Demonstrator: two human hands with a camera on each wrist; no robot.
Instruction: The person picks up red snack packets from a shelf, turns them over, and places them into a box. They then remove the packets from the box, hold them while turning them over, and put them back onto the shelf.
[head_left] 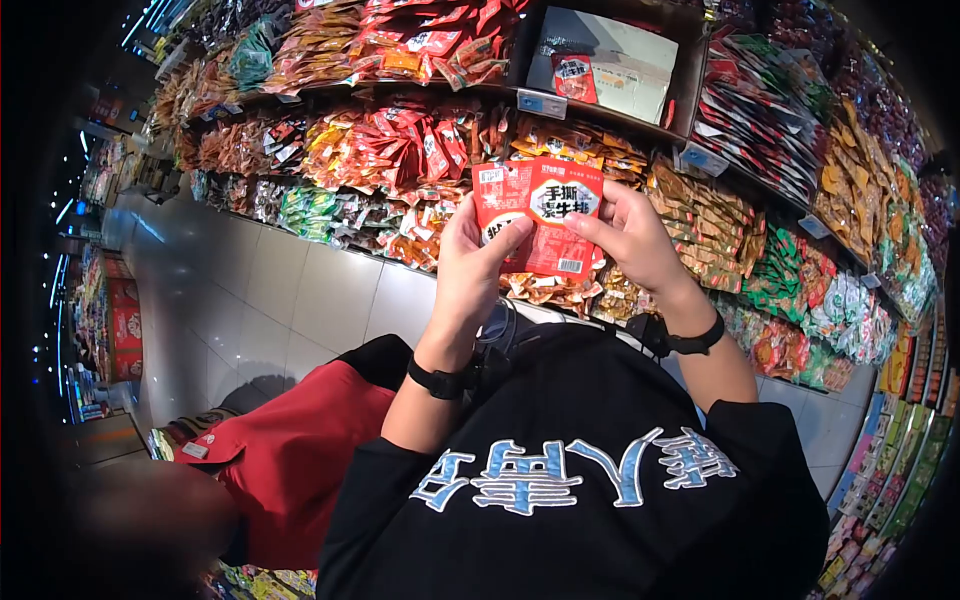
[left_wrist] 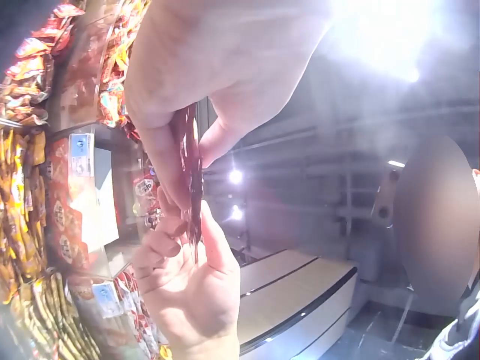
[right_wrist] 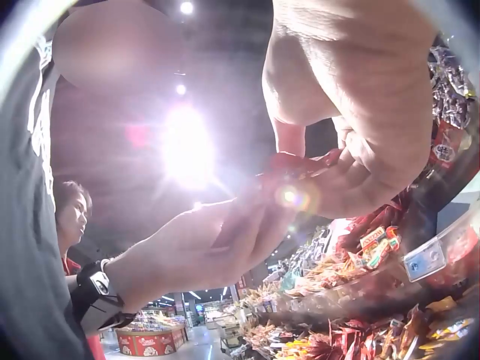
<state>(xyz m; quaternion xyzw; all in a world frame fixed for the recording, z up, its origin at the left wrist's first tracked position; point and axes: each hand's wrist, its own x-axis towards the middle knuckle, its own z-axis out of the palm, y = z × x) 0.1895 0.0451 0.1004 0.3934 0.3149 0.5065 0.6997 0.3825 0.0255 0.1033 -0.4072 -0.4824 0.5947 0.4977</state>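
Note:
Two red snack packets are held up side by side before the shelves, overlapping in the head view. My left hand pinches the left packet, thumb across its front. The right hand pinches the right packet, which bears a white label with black characters and a barcode near its bottom. Seen edge-on in the left wrist view, the packets form a thin dark red strip between the left hand above and the right hand below. In the right wrist view, fingers hide most of the red wrapping.
Tiered shelves of wrapped snacks curve ahead. A shelf box holds a pale carton with a similar red packet. A person in a red top stands close on the left, over a tiled floor.

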